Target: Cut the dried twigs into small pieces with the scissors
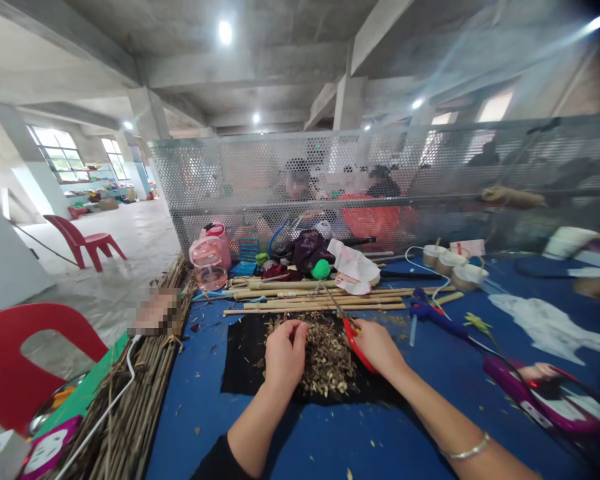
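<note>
My left hand (284, 353) rests curled on a heap of dry plant cuttings (325, 357) piled on a black mat (245, 367); its fingers pinch something small I cannot make out. My right hand (377, 347) grips red-handled scissors (349, 333), blades pointing up and away over the heap. Beyond the mat lie several long bamboo sticks (320, 299) side by side across the blue table (330, 440).
A bundle of thin reeds (140, 393) lies along the table's left edge, with red plastic chairs (15, 360) beside it. A blue glue gun (430, 310), small woven baskets (453, 263), a pink jug (211, 257) and cloths sit farther back. People sit behind a perforated metal screen (380, 173).
</note>
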Available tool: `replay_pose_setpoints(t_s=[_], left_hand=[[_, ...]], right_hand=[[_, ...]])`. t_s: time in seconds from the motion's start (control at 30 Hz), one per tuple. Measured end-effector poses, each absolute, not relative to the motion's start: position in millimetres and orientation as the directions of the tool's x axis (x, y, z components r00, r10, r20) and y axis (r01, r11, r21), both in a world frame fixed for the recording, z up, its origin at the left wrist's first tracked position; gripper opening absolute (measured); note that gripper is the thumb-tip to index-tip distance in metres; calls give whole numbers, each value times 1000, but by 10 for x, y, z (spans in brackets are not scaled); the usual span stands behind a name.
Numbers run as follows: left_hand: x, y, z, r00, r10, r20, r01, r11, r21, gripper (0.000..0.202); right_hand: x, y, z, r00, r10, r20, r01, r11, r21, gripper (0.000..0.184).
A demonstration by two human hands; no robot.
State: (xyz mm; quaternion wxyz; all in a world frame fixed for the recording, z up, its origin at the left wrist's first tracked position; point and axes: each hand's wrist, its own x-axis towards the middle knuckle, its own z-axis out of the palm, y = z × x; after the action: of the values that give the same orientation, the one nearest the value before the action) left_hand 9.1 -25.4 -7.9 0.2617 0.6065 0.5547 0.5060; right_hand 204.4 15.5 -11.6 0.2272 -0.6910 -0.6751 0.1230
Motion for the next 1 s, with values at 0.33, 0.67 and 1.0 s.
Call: replay_pose_setpoints(t_s=[0.33,0.67,1.0], left_hand=[[170,-240,-95,56,996,69,-19,-68,997,48],[142,-231,-34,235,954,-184,-361,261,895,57],[189,-234,-43,124,978,-167,-430,204,880,44]], right_hand=[[1688,36,234,-97,995,21,120,32,-992,25],[1552,-38,123,-179,981,68,277,116,-954,14],[1522,-85,42,23,978,206,353,185,-917,25]])
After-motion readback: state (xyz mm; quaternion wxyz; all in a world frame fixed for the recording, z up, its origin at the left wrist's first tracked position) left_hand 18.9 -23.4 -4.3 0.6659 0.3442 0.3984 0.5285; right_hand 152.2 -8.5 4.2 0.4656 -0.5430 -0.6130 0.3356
